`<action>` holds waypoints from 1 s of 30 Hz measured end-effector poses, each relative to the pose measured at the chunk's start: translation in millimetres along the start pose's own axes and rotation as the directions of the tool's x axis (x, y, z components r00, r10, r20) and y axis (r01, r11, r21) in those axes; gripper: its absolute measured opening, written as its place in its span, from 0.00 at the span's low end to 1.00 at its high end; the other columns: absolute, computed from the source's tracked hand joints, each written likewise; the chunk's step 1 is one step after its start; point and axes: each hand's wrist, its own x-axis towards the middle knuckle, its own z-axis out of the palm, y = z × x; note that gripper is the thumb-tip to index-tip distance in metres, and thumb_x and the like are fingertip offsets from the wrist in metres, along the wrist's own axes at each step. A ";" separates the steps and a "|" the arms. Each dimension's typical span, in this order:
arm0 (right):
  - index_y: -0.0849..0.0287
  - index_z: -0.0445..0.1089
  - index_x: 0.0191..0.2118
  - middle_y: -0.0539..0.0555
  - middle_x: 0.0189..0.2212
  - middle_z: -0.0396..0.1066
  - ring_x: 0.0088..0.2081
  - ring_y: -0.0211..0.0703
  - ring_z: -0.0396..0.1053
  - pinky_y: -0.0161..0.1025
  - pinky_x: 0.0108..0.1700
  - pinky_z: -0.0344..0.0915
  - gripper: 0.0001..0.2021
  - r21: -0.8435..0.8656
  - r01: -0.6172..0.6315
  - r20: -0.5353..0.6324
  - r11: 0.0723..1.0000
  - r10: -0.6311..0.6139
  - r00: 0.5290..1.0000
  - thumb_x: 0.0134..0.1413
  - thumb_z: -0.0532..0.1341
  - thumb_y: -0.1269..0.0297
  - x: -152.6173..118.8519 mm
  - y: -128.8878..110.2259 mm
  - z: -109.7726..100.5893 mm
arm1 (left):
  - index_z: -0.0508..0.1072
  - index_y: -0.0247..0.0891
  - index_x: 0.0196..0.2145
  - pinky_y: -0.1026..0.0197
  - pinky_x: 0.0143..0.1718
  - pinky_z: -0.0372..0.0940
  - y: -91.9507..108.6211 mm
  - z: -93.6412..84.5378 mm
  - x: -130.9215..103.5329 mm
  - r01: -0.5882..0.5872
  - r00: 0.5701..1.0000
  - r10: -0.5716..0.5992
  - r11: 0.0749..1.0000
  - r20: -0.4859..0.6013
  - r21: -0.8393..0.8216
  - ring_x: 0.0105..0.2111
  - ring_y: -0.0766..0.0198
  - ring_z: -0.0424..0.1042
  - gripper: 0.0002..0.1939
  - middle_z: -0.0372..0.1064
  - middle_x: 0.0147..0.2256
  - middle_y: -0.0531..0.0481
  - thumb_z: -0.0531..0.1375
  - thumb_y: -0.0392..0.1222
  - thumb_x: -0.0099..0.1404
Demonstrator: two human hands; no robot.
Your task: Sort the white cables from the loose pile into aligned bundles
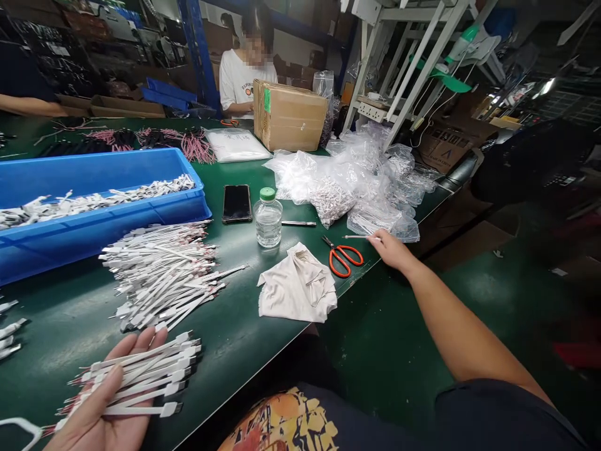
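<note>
Part of the blue bin [70, 242] is lying out of view; my left hand [101, 401] is loosely clasping white cables [159, 379], my right hand [390, 247] pinching an unclear strip [355, 237].

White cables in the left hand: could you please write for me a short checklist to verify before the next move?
1. White cables lie in the left hand: ok, the thumb lies over them.
2. Right hand has a firm grip on the thin white piece: cannot tell; it is held, but its far end is hidden.
3. Scissors out of both hands: ok, on the table.
4. Cloth kept back from the table edge: not ok, it reaches it.
5. Bottle upright and capped: ok.
</note>
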 end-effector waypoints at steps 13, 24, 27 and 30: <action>0.54 0.57 0.56 0.52 0.34 0.74 0.34 0.43 0.72 0.39 0.40 0.66 0.20 -0.005 0.126 -0.066 0.992 -0.126 0.990 0.62 0.43 0.60 18.5 -58.5 27.2 | 0.71 0.48 0.48 0.61 0.49 0.66 -2.0 2.2 -6.3 -0.073 0.997 0.073 0.997 -0.006 0.018 0.54 0.58 0.64 0.21 0.67 0.53 0.55 0.55 0.35 0.57; 0.73 0.52 0.59 0.75 0.60 0.48 0.61 0.68 0.44 0.62 0.55 0.47 0.37 -0.283 -0.014 -0.184 0.959 -0.040 0.982 0.49 0.60 0.53 116.2 -158.4 82.8 | 0.71 0.47 0.49 0.61 0.47 0.65 -0.7 4.1 -7.7 -0.024 1.000 0.024 1.000 -0.007 -0.019 0.51 0.61 0.67 0.20 0.68 0.52 0.51 0.52 0.35 0.61; 0.70 0.54 0.58 0.74 0.59 0.50 0.60 0.65 0.46 0.64 0.53 0.48 0.32 -0.343 -0.097 -0.166 0.934 0.041 0.985 0.51 0.60 0.56 129.6 -155.2 93.6 | 0.70 0.46 0.50 0.59 0.50 0.63 0.0 1.6 -8.7 -0.007 1.000 0.008 0.997 0.017 -0.074 0.50 0.61 0.68 0.22 0.67 0.52 0.50 0.50 0.32 0.61; 0.68 0.68 0.46 0.72 0.45 0.68 0.50 0.60 0.62 0.54 0.47 0.58 0.16 -0.343 -0.038 -0.118 0.939 -0.002 0.993 0.54 0.55 0.65 135.4 -140.2 89.1 | 0.69 0.44 0.51 0.59 0.52 0.62 1.5 3.3 -11.5 0.011 1.000 -0.009 0.994 0.020 -0.107 0.50 0.60 0.68 0.22 0.68 0.52 0.48 0.50 0.32 0.62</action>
